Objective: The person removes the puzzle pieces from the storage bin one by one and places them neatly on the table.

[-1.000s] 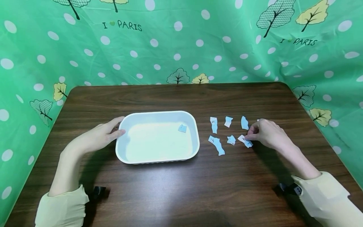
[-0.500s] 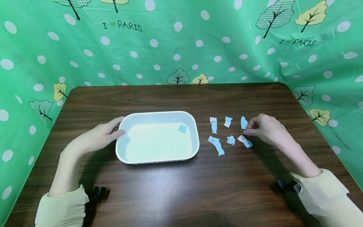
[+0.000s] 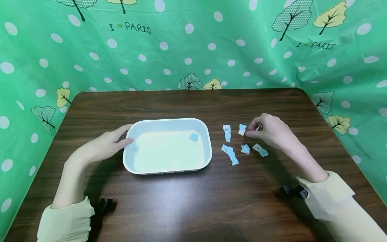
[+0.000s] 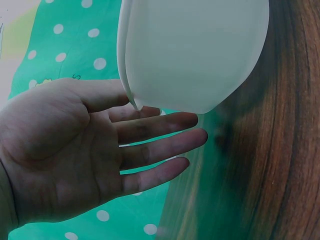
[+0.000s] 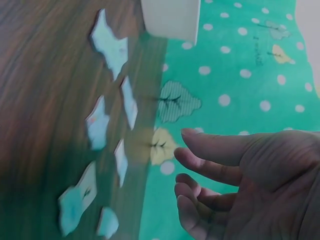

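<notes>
A white rectangular plastic tray [image 3: 169, 169] stands on the table, with one light-blue paper-like piece [image 3: 194, 136] inside it. My left hand [image 3: 105, 144] holds the tray's left end, thumb at the rim and the other fingers fairly straight outside it. Right of the tray lie several irregular blue-and-white pieces, including a long one [image 3: 230, 155] and a small one [image 3: 242, 129]. Over the upper right pieces hovers my right hand [image 3: 273, 131], partly hiding a piece [image 3: 257, 128]. In the right wrist view its fingers [image 5: 215, 172] are loosely bent, with nothing visible between thumb and index.
The dark wood-grain table [image 3: 187, 208] ends at the back against a green dotted cloth [image 3: 187, 43] printed with trees. Small black devices sit at the left sleeve [image 3: 105, 205] and the right sleeve [image 3: 299, 192].
My right hand has lifted from around the lower right piece and moved left and toward the back, over the upper right piece. My left hand and the tray have stayed put.
</notes>
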Demonstrator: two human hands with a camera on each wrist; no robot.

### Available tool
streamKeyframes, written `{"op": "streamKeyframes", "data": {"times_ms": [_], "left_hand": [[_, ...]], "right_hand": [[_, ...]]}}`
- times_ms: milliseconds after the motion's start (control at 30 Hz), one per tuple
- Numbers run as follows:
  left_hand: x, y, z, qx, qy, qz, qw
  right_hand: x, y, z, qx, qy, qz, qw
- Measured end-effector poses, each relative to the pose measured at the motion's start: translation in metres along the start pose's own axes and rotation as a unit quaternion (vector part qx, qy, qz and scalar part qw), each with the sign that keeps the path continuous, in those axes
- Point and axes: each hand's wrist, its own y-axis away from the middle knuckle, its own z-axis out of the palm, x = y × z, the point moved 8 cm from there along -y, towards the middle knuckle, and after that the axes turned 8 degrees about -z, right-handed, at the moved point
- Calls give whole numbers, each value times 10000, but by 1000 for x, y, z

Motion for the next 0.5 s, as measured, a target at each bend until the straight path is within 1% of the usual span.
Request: {"op": "streamKeyframes", "data": {"times_ms": [167, 333, 500], "left_hand": [[0, 0, 0, 23, 3, 13, 10000], [1, 0, 0, 34, -21, 52, 10000], [0, 0, 0, 28, -40, 20, 10000]], "right_hand": [[-23, -7, -1, 82, 8, -195, 9998], [-45, -11, -1, 80, 12, -277, 9996], [-66, -18, 1, 88, -20, -402, 9991]]}}
